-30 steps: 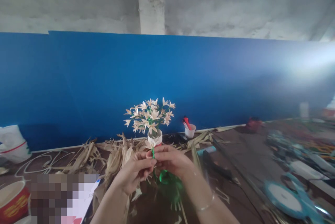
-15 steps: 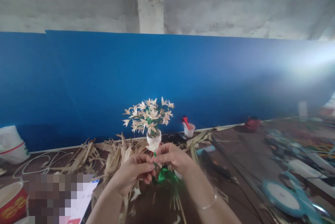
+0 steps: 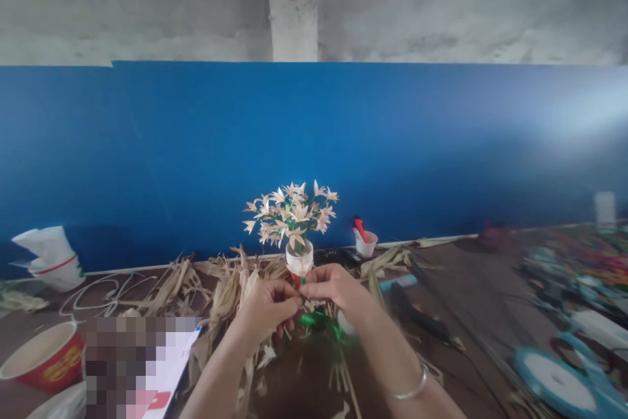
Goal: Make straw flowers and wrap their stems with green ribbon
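Note:
My left hand (image 3: 267, 306) and my right hand (image 3: 332, 288) meet over the dark table, fingertips pinched together on a thin green flower stem (image 3: 302, 283) with a small pale straw flower at its top. Green tape (image 3: 318, 324) loops down below the hands. Just behind them stands a white cup (image 3: 299, 261) holding a bunch of pale straw flowers (image 3: 292, 210). A bangle sits on my right wrist.
Dried husks (image 3: 220, 282) lie strewn behind the hands. A red paper bowl (image 3: 42, 357) and white cups (image 3: 52, 255) are at the left. A small cup with a red tool (image 3: 364, 242), a black glue gun (image 3: 417, 318) and a blue tape reel (image 3: 554, 383) lie to the right, before a blue wall.
The view has shifted a little to the left, so everything sits further right. Both hands stay pinched on the stem, and the green tape hangs lower under them.

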The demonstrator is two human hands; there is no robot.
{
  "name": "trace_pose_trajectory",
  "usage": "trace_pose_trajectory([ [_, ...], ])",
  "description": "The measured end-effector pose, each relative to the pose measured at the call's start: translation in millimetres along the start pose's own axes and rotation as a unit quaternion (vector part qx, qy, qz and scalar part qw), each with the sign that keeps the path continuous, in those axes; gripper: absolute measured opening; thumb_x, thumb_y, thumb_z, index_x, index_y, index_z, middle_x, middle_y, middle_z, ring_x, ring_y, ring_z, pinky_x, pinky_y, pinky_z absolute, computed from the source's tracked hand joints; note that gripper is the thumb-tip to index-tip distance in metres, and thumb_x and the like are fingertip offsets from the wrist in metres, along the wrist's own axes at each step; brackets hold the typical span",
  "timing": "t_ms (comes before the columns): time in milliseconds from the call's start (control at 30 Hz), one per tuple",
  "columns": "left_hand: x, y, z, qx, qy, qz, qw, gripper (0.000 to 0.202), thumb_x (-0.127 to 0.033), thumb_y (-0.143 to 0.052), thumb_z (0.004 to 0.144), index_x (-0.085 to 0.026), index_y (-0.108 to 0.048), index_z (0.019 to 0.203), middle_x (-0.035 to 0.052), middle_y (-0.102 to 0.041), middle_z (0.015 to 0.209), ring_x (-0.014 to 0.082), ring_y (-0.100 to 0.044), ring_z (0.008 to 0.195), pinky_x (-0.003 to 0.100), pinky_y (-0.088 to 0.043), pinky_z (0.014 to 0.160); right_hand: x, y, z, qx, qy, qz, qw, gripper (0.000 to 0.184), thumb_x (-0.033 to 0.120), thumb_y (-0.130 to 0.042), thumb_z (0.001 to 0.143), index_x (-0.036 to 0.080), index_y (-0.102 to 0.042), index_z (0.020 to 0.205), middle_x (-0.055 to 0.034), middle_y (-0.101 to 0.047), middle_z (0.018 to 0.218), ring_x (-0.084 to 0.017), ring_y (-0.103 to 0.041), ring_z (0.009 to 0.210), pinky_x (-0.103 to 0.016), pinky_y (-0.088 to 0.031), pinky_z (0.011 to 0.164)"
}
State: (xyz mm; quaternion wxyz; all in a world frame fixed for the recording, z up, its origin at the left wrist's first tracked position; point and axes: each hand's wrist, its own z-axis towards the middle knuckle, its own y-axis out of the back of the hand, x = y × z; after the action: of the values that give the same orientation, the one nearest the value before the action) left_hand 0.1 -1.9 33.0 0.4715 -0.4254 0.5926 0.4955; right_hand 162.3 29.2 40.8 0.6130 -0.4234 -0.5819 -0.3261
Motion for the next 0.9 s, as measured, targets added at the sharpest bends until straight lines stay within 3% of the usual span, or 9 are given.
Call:
trace_pose_trajectory([
  [167, -2, -3.8, 0, -0.068, -0.054, 0.073, 0.994, 0.014, -0.025, -0.061, 0.064, -0.019, -0.057, 0.051, -0.0055, -0.05, 0.038, 0.0092, -0.045, 0.036, 0.019, -0.03, 0.038, 0, -4, 0, -0.062, 0.014, -0.053, 0.997, 0.025, 0.031, -0.077, 0.052, 0.015, -0.058, 0.05, 0.0042, -0.051, 0.048, -0.009, -0.04, 0.05, -0.024, -0.028, 0.052],
  [233, -2, -5.2, 1, -0.083, -0.048, 0.077, 0.992, 0.013, -0.025, -0.061, 0.062, -0.019, -0.057, 0.051, -0.0056, -0.05, 0.038, 0.0098, -0.045, 0.035, 0.02, -0.03, 0.037, -1, -7, 0, -0.078, 0.016, -0.059, 0.995, 0.022, 0.029, -0.076, 0.052, 0.015, -0.06, 0.053, 0.0027, -0.055, 0.051, -0.01, -0.044, 0.052, -0.024, -0.031, 0.053],
  [400, 3, -3.9, 4, -0.042, -0.01, 0.036, 0.998, 0.015, -0.029, -0.058, 0.066, -0.02, -0.058, 0.054, -0.0049, -0.05, 0.038, 0.0099, -0.043, 0.033, 0.02, -0.03, 0.035, -4, -11, 1, -0.093, 0.026, -0.09, 0.991, 0.016, 0.027, -0.071, 0.058, 0.013, -0.064, 0.06, 0.0006, -0.058, 0.056, -0.01, -0.045, 0.053, -0.024, -0.032, 0.053],
  [633, -3, -7.2, 4, -0.054, -0.003, 0.014, 0.998, 0.015, -0.027, -0.06, 0.064, -0.018, -0.057, 0.052, -0.0066, -0.045, 0.034, 0.0068, -0.035, 0.031, 0.019, -0.025, 0.035, -9, -10, 4, -0.135, 0.06, -0.15, 0.978, 0.013, 0.025, -0.065, 0.063, 0.013, -0.06, 0.058, 0.001, -0.054, 0.056, -0.011, -0.045, 0.053, -0.023, -0.032, 0.051],
  [800, -4, -7.7, 3, -0.069, -0.004, -0.007, 0.998, 0.018, -0.03, -0.064, 0.063, -0.017, -0.059, 0.052, -0.0063, -0.044, 0.033, 0.0056, -0.034, 0.03, 0.018, -0.023, 0.034, -3, -12, 1, -0.127, 0.049, -0.1, 0.986, 0.016, 0.027, -0.068, 0.061, 0.013, -0.06, 0.058, 0.0015, -0.053, 0.054, -0.01, -0.043, 0.052, -0.024, -0.031, 0.052],
  [900, -5, -9.4, 1, -0.065, -0.005, -0.08, 0.995, 0.022, -0.033, -0.067, 0.062, -0.016, -0.056, 0.052, -0.0057, -0.046, 0.036, 0.0043, -0.034, 0.031, 0.016, -0.022, 0.033, 3, -13, -3, -0.087, 0.032, -0.021, 0.995, 0.023, 0.03, -0.074, 0.057, 0.014, -0.058, 0.056, 0.0032, -0.051, 0.053, -0.009, -0.041, 0.051, -0.023, -0.029, 0.052],
])
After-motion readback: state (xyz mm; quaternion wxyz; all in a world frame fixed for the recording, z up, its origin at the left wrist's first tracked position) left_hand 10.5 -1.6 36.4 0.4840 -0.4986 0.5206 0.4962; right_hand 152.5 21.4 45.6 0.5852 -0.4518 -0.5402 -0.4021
